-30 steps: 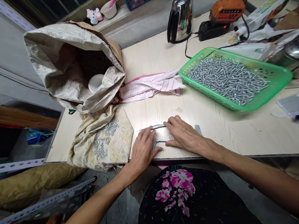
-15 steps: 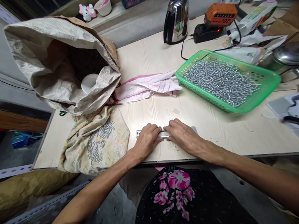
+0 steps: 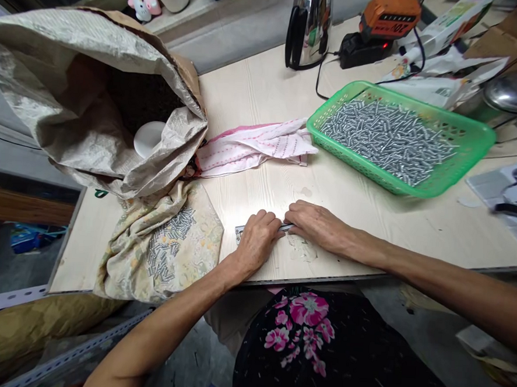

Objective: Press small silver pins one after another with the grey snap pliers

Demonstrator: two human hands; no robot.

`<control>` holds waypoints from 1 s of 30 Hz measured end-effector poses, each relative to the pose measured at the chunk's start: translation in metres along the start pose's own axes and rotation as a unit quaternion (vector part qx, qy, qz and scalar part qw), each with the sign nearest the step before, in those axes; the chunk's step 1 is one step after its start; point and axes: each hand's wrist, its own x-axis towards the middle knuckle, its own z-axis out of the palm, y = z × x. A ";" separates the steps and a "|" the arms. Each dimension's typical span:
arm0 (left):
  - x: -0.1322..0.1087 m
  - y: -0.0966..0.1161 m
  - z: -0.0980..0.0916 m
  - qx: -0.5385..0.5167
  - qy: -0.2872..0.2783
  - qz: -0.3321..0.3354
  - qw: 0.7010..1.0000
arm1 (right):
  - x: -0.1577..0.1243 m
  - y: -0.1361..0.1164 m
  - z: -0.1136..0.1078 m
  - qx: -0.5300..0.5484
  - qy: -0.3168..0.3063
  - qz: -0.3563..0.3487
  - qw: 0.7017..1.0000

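Note:
A narrow silver metal rail (image 3: 287, 227) lies low over the front of the table, mostly covered by my hands. Its left end (image 3: 238, 231) shows small holes and sticks out past my left hand (image 3: 258, 240). That hand is closed over the rail, fingers curled down at the far side and thumb near the middle. My right hand (image 3: 315, 223) pinches the rail just right of it, fingertips close to the left thumb. What sits under the right palm is hidden. Left of my hands, several small metal pins (image 3: 168, 243) are heaped on a floral cloth (image 3: 205, 237).
A green basket (image 3: 466, 153) of metal pins stands at the right. The open woven sack (image 3: 25, 68) at the left holds a white bowl (image 3: 149, 139). A pink-white cloth (image 3: 256, 149) lies between them. Behind are a kettle (image 3: 310, 30) and an orange battery (image 3: 389, 16) on a charger.
The rail's bright, wide face between my hands now shows as a thin, darker edge. My right hand has shifted slightly, and the grey end beyond it no longer shows. The view has shifted a little.

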 end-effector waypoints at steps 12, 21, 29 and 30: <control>-0.038 0.031 0.051 -0.021 0.162 -0.030 0.986 | -0.002 0.016 -0.020 -0.053 0.011 -0.047 0.997; -0.057 0.047 0.056 -0.080 0.145 -0.014 0.986 | 0.041 0.033 -0.030 -0.143 0.040 -0.030 0.989; -0.063 0.054 0.054 -0.112 0.160 0.006 0.981 | 0.054 -0.065 -0.022 -0.153 0.002 -0.212 0.965; -0.071 0.055 0.052 -0.119 0.160 0.027 0.979 | 0.054 -0.073 -0.014 -0.146 0.002 -0.241 0.959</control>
